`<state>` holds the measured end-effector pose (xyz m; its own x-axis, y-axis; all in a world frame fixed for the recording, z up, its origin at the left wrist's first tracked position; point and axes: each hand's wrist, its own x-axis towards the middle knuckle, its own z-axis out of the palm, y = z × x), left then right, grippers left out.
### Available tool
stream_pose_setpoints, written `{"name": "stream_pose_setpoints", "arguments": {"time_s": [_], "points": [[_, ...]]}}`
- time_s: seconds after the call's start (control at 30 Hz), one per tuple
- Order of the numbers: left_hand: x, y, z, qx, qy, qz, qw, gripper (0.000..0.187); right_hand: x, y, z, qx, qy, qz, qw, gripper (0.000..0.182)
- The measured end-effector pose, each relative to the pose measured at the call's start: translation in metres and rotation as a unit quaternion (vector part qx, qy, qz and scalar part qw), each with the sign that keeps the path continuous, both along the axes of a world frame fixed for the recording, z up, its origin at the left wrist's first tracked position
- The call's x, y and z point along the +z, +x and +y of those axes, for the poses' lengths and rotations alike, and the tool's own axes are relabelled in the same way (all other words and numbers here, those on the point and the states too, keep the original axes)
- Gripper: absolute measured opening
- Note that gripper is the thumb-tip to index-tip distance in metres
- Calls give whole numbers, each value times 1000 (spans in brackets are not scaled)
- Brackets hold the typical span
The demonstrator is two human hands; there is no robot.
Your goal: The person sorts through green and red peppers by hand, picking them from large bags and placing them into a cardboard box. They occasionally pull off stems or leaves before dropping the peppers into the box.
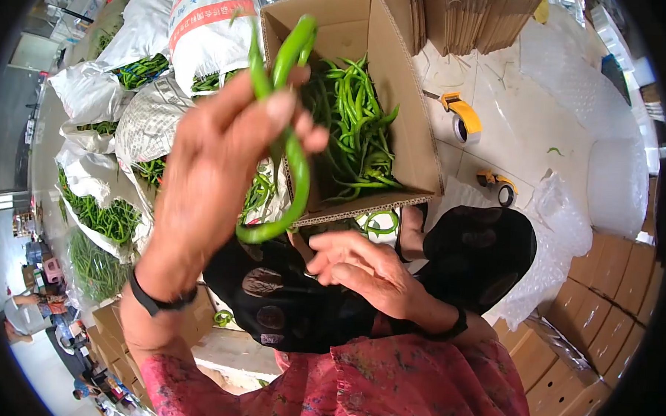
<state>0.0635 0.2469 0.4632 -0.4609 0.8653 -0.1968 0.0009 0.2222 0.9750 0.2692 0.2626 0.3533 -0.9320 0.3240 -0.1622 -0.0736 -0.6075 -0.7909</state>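
Raised over the left side of an open cardboard box (417,148), my left hand (228,136) pinches several long green peppers (297,169) between thumb and fingers. One of them curls down below the palm. My right hand (367,273) is over my lap near the box's front edge, palm turned inward, fingers loosely spread and holding nothing. Inside the box lies a pile of green peppers (359,120).
White sacks (207,24) of green peppers stand at the left. Two yellow tape dispensers (467,119) lie on the floor at the right, near bubble wrap (554,240). Cardboard boxes (604,294) are stacked at the lower right. Other people are far off at the lower left.
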Motion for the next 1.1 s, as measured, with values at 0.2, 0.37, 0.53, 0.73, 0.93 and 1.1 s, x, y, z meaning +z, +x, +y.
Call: {"name": "stream_pose_setpoints", "arguments": {"time_s": [0.2, 0.37, 0.53, 0.73, 0.93, 1.1], "points": [[-45, -86, 37, 2, -11, 334, 943, 50, -46, -2, 1, 137, 65, -103, 983, 26], [-96, -144, -91, 63, -157, 63, 984, 44, -63, -2, 8, 171, 35, -217, 960, 26], [-276, -158, -290, 192, -212, 40, 958, 31, -82, -15, 3, 193, 79, -305, 929, 32], [-388, -51, -329, 156, -315, 140, 926, 22, -125, -28, -13, 101, -59, -365, 924, 31], [-421, -38, -252, 159, -214, 302, 915, 30, -173, -25, -17, 167, 80, -499, 847, 37], [-451, -30, -211, 12, -75, 312, 947, 35, -150, -51, -23, 103, 18, -437, 893, 29]]}}
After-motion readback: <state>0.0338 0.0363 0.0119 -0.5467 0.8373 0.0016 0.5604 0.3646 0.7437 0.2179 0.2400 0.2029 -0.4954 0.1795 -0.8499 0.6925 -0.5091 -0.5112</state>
